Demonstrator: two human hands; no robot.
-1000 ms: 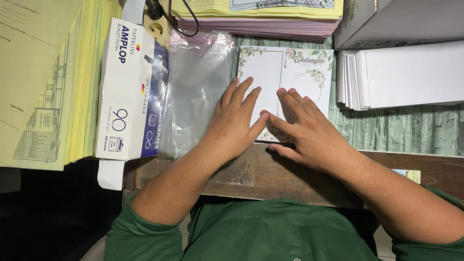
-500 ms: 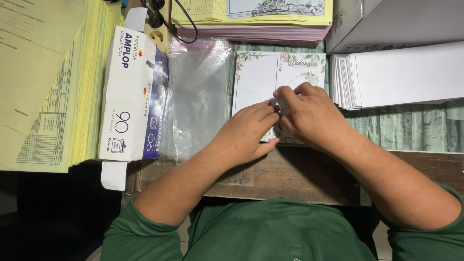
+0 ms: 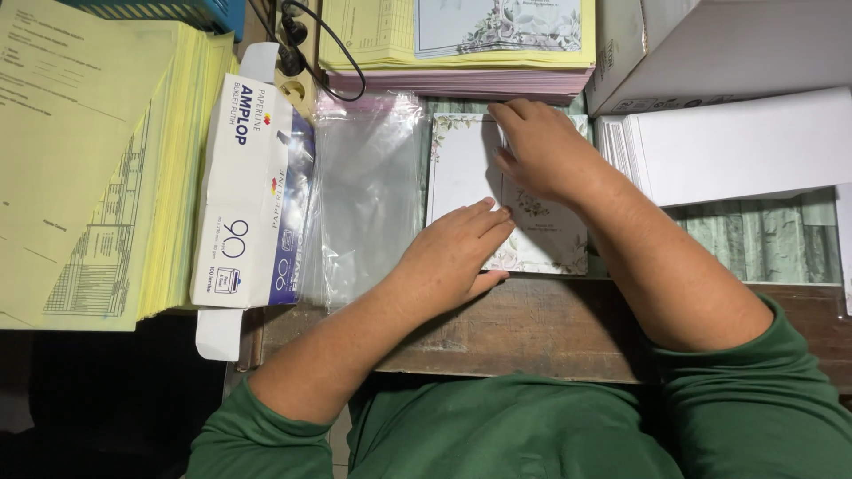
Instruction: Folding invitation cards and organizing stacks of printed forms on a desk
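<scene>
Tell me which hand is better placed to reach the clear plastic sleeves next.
Probably the left hand: it lies flat on the floral-bordered white card's lower edge, right beside the clear plastic sleeves. The right hand presses the card's top, farther away.

The right hand [image 3: 543,146] covers the top right corner of the floral card [image 3: 461,173], and the left hand [image 3: 457,253] hides part of its lower edge, so the card's middle fold cannot be followed. The print on the card is too small to tell. The yellow forms [image 3: 89,160], the white box [image 3: 737,44] and the blue basket [image 3: 177,11] are cut off by the picture's edges.
</scene>
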